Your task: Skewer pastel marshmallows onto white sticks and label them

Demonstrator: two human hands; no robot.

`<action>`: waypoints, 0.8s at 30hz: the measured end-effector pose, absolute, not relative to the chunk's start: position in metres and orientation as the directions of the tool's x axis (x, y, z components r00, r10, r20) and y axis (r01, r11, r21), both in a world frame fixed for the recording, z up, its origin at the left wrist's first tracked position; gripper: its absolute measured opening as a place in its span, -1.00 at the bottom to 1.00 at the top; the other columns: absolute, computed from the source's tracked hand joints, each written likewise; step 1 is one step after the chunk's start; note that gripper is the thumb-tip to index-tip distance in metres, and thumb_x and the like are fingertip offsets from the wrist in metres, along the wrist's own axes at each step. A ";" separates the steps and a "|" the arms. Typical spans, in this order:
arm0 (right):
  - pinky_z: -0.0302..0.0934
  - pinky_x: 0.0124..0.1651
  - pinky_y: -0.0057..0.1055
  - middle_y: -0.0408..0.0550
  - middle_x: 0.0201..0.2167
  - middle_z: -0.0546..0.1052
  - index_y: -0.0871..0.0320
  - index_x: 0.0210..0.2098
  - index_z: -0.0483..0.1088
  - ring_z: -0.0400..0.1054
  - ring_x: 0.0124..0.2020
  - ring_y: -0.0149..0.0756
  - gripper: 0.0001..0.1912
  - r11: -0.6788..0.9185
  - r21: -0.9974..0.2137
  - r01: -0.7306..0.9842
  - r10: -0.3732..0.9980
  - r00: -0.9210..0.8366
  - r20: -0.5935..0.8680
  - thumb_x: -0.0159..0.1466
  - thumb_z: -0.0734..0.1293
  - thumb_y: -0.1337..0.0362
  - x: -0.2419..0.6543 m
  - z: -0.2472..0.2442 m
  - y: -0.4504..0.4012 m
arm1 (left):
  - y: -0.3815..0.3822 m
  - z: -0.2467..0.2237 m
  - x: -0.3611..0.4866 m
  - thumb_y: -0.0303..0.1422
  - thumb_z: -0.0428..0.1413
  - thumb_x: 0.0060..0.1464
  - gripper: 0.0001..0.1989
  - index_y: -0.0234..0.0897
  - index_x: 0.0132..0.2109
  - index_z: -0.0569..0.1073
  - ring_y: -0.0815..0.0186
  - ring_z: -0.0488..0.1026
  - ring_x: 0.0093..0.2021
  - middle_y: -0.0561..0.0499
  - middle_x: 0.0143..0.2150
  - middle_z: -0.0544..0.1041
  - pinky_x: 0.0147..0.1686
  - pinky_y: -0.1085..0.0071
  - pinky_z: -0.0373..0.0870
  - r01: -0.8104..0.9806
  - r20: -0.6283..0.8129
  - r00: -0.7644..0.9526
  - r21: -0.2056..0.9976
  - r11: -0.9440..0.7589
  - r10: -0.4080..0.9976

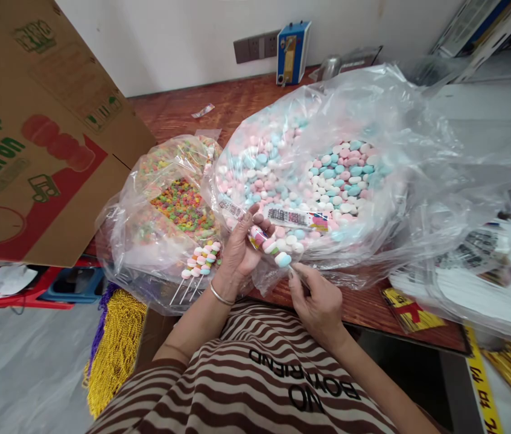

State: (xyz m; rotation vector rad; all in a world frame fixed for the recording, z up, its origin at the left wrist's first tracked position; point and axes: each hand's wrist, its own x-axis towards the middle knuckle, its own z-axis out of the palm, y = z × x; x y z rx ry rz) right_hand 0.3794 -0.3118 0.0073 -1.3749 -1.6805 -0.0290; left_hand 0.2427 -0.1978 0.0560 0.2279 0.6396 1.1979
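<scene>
My left hand (241,248) is closed around a clear printed wrapper (257,237), pinching it near the middle of the view. Pastel candies (283,260) on a stick lie partly in that wrapper, a blue and white one closest to me. The fingers of my right hand (319,299) pinch the thin stick below the candies. Behind both hands lies a large clear bag (345,181) of pink, blue and white candies, with another printed wrapper (298,218) on it. Several finished candy sticks (201,260) rest on the left bag, beside my left wrist.
An open clear bag (183,205) of small colourful ring-shaped pieces is on the left. A big cardboard box (47,132) stands beyond it. A blue device (293,53) sits by the wall. White sheets (490,283) and a yellow packet (411,310) are on the right.
</scene>
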 end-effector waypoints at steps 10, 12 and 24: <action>0.16 -0.40 -0.38 -0.05 -0.48 0.54 0.16 -0.21 0.48 0.34 -0.52 -0.35 -0.73 0.196 -0.849 0.490 0.941 0.149 0.303 0.45 0.21 0.17 0.372 0.012 -0.313 | -0.218 0.051 0.276 -0.27 0.29 0.15 -0.81 -0.26 -0.25 0.47 0.46 0.43 -0.42 0.13 -0.45 0.38 -0.15 0.42 0.51 -0.763 -0.374 0.275 0.475 0.438 0.886; 0.09 -0.52 -0.44 -0.21 -0.63 0.35 0.13 -0.30 0.44 0.17 -0.63 -0.42 -0.66 -0.045 -0.997 0.068 0.983 0.182 -0.032 0.43 0.23 0.03 0.373 0.015 -0.312 | -0.219 0.048 0.273 -0.20 0.28 0.15 -0.77 -0.26 -0.25 0.48 0.42 0.45 -0.40 0.12 -0.45 0.39 -0.10 0.36 0.51 -0.743 -0.382 0.347 0.446 0.500 0.857; -0.20 -0.64 -0.53 -0.36 -0.62 0.06 0.16 -0.30 0.47 -0.23 -0.66 -0.55 -0.62 -0.430 -0.767 -0.477 0.903 -0.227 -0.365 0.28 0.38 -0.07 0.378 0.017 -0.305 | -0.197 0.057 0.262 -0.43 0.26 0.16 -0.86 -0.30 -0.34 0.46 0.50 0.40 -0.46 0.14 -0.46 0.39 -0.28 0.54 0.42 -0.752 -0.370 0.253 0.507 0.422 0.894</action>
